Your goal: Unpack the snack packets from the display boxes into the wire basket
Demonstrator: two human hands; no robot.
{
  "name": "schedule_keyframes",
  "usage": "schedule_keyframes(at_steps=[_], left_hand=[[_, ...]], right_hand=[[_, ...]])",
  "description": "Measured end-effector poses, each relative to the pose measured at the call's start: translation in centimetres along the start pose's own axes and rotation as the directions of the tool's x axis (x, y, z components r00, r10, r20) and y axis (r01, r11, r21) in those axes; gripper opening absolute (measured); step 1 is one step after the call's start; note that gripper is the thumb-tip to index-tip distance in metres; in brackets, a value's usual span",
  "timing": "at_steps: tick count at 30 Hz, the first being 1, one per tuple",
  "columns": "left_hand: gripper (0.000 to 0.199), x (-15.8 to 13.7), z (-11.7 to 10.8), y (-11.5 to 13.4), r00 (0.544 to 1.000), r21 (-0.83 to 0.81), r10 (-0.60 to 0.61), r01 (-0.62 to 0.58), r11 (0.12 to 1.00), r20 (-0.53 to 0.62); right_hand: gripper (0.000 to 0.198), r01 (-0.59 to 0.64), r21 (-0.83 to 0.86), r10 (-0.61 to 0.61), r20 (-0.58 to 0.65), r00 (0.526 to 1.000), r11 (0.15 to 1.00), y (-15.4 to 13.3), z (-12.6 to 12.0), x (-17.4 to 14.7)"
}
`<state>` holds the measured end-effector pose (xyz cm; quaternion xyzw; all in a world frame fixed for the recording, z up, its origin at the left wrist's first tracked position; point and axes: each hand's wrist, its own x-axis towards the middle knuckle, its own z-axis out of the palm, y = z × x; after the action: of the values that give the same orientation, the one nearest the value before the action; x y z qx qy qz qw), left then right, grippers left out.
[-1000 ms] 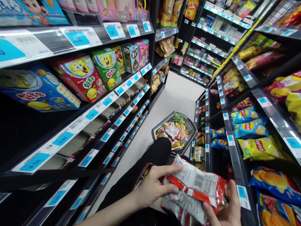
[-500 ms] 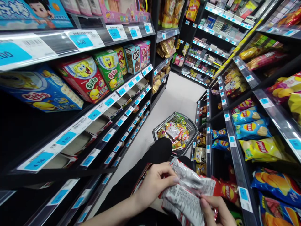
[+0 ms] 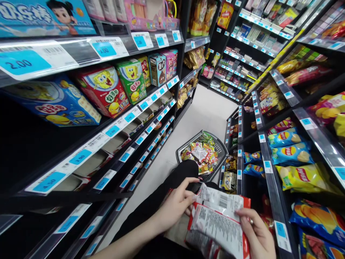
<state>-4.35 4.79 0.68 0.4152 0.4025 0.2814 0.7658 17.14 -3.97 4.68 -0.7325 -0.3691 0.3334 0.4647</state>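
Note:
A snack packet (image 3: 218,219) lies before me with its silver-white printed back up, red along its edges, and a barcode near the top. My left hand (image 3: 178,203) pinches its upper left edge, fingers closed. At the right edge, my right hand (image 3: 256,232) grips it between thumb and fingers; a ring shows on one finger. Below it, more shiny silver wrapping (image 3: 201,242) is partly hidden, and I cannot tell whether it belongs to another packet. Just past my knees, a dark shopping basket (image 3: 222,153) on the floor holds several colourful snack packets (image 3: 201,153).
A shelf rack on the left carries boxed biscuits (image 3: 105,91) behind price tags. Bags of chips (image 3: 299,176) fill the right-hand shelves close to my right hand. The pale floor (image 3: 206,108) runs between them to a stocked rack (image 3: 237,64) at the far end.
The packet has been spread flatter, so its barcode and red edges show more. My right hand has shifted slightly up and right along its edge, and my left fingers have changed their hold.

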Motion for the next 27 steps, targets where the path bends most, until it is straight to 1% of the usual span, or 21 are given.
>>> schedule_keyframes(at_steps=[1,2,3,4,5,6,7,8,10,12,14,15,17,19,20,21,23,24,25,27], left_hand=[[0.04,-0.2,-0.8,0.4,0.999,0.202,0.026,-0.017,0.979,-0.041],[0.033,-0.5,-1.5,0.8,0.996,0.419,0.058,-0.024,0.908,-0.069],[0.026,-0.9,-2.2,1.1,0.993,0.618,0.088,-0.022,0.786,-0.076],[0.02,-1.4,-2.8,1.3,0.992,0.774,0.105,-0.016,0.633,-0.065],[0.017,-1.9,-3.2,1.3,0.994,0.88,0.103,-0.012,0.475,-0.042],[0.015,-2.4,-3.4,1.2,0.996,0.939,0.087,-0.009,0.344,-0.022],[0.014,-3.0,-3.4,1.0,0.998,0.968,0.068,-0.006,0.252,-0.011],[0.019,-3.5,-3.2,0.6,0.998,0.981,0.056,0.001,0.192,-0.012],[0.034,-4.2,-2.5,-0.2,0.998,0.993,0.047,0.026,0.114,-0.031],[0.037,-4.6,-1.8,-1.1,0.998,0.997,0.05,0.039,0.059,-0.042],[0.032,-4.6,-1.4,-1.9,0.998,0.999,0.058,0.031,0.03,-0.033],[0.027,-4.6,-1.3,-2.2,0.997,0.999,0.067,0.023,0.025,-0.024],[0.021,-4.5,-1.3,-2.7,0.994,1.0,0.105,-0.008,0.029,0.005],[0.021,-4.6,-1.3,-3.2,0.983,0.996,0.174,-0.066,0.064,0.054],[0.022,-4.6,-1.2,-3.5,0.973,0.99,0.214,-0.107,0.097,0.084],[0.025,-4.6,-1.1,-3.8,0.961,0.979,0.251,-0.154,0.136,0.116],[0.029,-4.4,-0.6,-4.4,0.935,0.939,0.298,-0.264,0.221,0.193],[0.031,-4.3,-0.3,-4.6,0.924,0.913,0.305,-0.315,0.26,0.232],[0.03,-4.1,0.0,-4.9,0.917,0.888,0.298,-0.353,0.296,0.265],[0.025,-3.7,0.8,-5.3,0.914,0.849,0.27,-0.387,0.359,0.303]], right_hand=[[0.029,0.046,-0.057,-0.044,0.039,0.998,0.997,0.0,0.3,1.1],[0.029,0.1,-0.112,-0.092,0.081,0.992,0.989,0.1,0.7,2.4],[0.03,0.156,-0.159,-0.137,0.123,0.983,0.975,0.2,1.3,4.0],[0.032,0.201,-0.19,-0.173,0.152,0.973,0.961,0.5,2.0,5.8],[0.033,0.225,-0.201,-0.197,0.152,0.968,0.953,0.9,2.8,7.7],[0.034,0.239,-0.214,-0.211,0.146,0.967,0.947,1.3,3.7,9.7],[0.034,0.242,-0.226,-0.217,0.128,0.968,0.944,1.9,4.6,11.8],[0.033,0.241,-0.237,-0.217,0.123,0.968,0.941,2.5,5.5,13.7],[0.031,0.223,-0.255,-0.196,0.129,0.972,0.941,3.7,6.7,17.2],[0.03,0.178,-0.292,-0.14,0.147,0.979,0.94,4.7,7.1,19.2],[0.029,0.126,-0.346,-0.068,0.174,0.982,0.93,5.2,6.9,19.0],[0.028,0.11,-0.367,-0.035,0.204,0.978,0.924,5.2,6.7,18.0],[0.028,0.105,-0.381,0.023,0.316,0.948,0.919,4.9,6.5,14.1],[0.037,0.107,-0.358,0.085,0.482,0.872,0.928,4.4,6.6,8.7],[0.041,0.093,-0.353,0.122,0.541,0.832,0.931,4.2,6.8,6.0],[0.043,0.081,-0.359,0.149,0.569,0.809,0.93,4.1,7.1,3.5],[0.054,0.047,-0.38,0.186,0.554,0.812,0.924,4.3,7.7,-0.2],[0.056,0.028,-0.383,0.201,0.543,0.815,0.924,4.7,7.9,-1.2],[0.056,0.015,-0.382,0.206,0.531,0.822,0.924,5.2,8.0,-1.8],[0.049,0.011,-0.381,0.197,0.504,0.841,0.925,6.5,7.8,-2.1]])
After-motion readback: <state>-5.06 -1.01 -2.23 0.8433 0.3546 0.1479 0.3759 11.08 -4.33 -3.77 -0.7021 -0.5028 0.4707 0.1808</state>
